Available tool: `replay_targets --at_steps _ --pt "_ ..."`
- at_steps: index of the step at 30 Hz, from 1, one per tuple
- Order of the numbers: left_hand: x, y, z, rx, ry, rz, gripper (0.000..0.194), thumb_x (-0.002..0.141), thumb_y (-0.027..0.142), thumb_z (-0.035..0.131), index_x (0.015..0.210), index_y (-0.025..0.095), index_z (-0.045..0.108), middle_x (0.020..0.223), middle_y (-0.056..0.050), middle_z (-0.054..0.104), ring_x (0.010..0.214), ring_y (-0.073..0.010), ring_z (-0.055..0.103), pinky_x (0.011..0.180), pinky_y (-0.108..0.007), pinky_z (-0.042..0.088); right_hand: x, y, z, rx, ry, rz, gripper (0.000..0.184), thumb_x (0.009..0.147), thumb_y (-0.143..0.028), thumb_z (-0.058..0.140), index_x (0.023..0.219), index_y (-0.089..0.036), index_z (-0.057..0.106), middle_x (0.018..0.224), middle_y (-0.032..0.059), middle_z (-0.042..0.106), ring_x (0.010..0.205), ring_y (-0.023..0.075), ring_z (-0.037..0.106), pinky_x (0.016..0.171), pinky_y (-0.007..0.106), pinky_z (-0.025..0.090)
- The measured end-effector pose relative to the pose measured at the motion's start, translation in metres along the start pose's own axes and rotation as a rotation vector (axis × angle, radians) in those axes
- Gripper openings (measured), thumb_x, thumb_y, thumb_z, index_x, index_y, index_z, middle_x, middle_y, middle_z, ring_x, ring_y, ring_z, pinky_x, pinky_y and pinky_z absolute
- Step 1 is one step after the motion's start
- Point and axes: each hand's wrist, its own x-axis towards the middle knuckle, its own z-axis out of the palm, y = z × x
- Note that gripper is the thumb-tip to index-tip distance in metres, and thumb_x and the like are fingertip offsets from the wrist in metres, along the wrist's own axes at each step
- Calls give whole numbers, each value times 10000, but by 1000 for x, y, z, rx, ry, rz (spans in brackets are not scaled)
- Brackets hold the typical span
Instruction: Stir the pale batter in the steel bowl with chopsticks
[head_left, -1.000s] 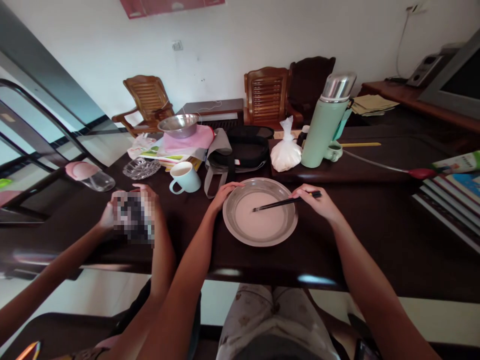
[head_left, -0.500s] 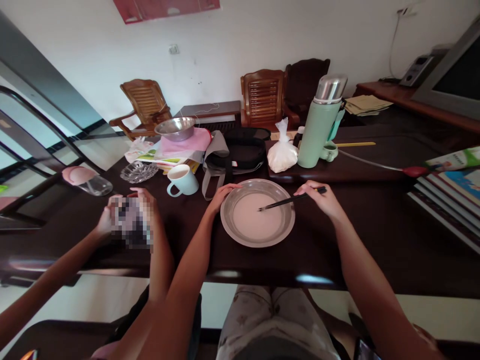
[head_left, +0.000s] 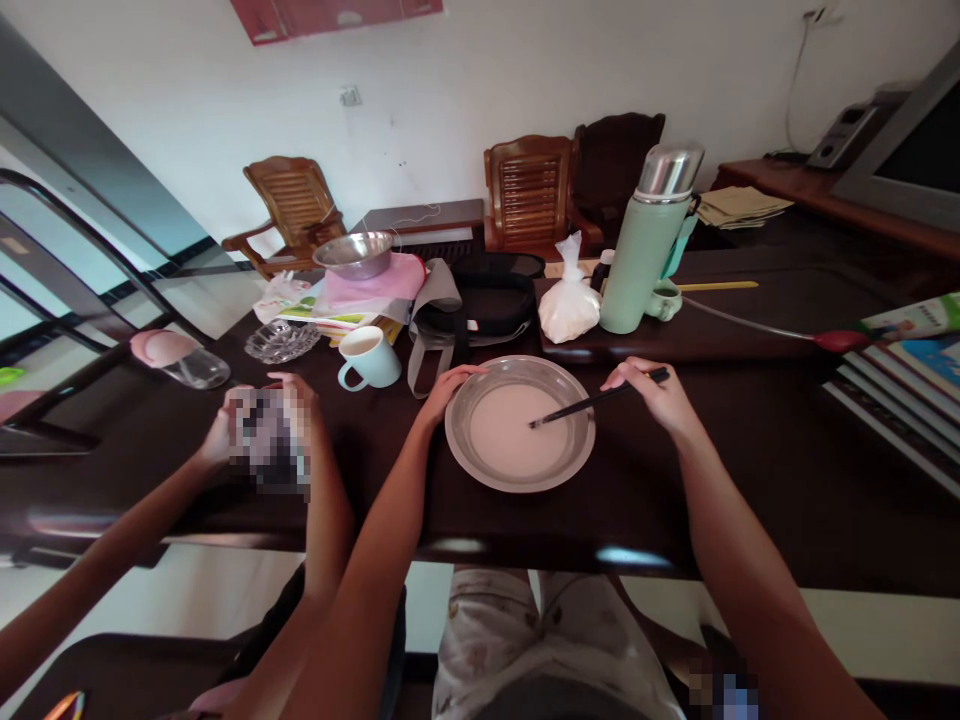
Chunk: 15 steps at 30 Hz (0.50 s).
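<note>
A round metal basin (head_left: 459, 452) of whitish liquid (head_left: 510, 430) stands on the dark table before me. My left hand (head_left: 448, 392) grips its upper left rim, fingers along the edge. In my right hand (head_left: 651, 388), closed right of the basin, are dark chopsticks (head_left: 577, 405). They slant down to the left, with their tips at the liquid's surface. A knotted plastic bag of white powder (head_left: 568, 308) sits behind the basin, beside a green thermos (head_left: 643, 265). A pale blue mug (head_left: 371, 360) stands to the left.
At the left, another person's hands (head_left: 217, 430) hold a blurred-out object. Behind them are a glass dish (head_left: 281, 341) and a pink-capped bottle (head_left: 180, 358). A black and grey bag (head_left: 487, 300) lies behind the basin. Stacked books (head_left: 892, 420) occupy the right side. A steel bowl (head_left: 356, 258) rests on a pink cloth.
My right hand and the chopsticks have shifted slightly right, with the tips now nearer the middle of the liquid. My left hand stays on the rim. The whole view has shifted a little.
</note>
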Motion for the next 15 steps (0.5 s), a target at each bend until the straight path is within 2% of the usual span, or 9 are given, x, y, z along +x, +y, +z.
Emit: replay_targets --at_steps 5,7,11,13,15 --pt "0 -3 -2 7 -6 21 299 759 277 511 917 146 727 1043 -61 685 992 -215 583 894 -288 416 -2 -5 13 -8 -205 -17 347 864 -490 549 707 -208 678 783 48 703 805 222 651 796 342 473" --pt "1 -6 -4 -4 -24 33 295 770 282 515 928 149 726 1052 -57 683 1002 -213 579 899 -284 413 -1 -6 16 -35 -170 -45 335 860 -493 554 741 -209 687 814 50 710 832 224 651 808 342 470" --pt "1 -7 -5 -36 -37 21 299 768 298 525 934 147 724 1039 -59 686 984 -212 585 894 -288 414 1 0 7 -14 13 -35 340 851 -487 571 686 -207 671 736 41 698 753 211 651 774 336 469" --pt "1 -6 -4 -24 -23 18 301 758 298 524 921 144 725 1034 -64 687 981 -216 584 894 -295 413 1 1 4 32 -13 -16 356 853 -485 569 647 -208 659 692 35 684 706 202 645 747 330 473" --pt "0 -5 -4 -10 -16 20 302 754 296 518 915 145 725 1041 -66 685 995 -221 580 904 -300 407 -1 -1 7 48 -105 -13 354 852 -487 569 653 -210 662 706 36 686 722 205 648 750 329 478"
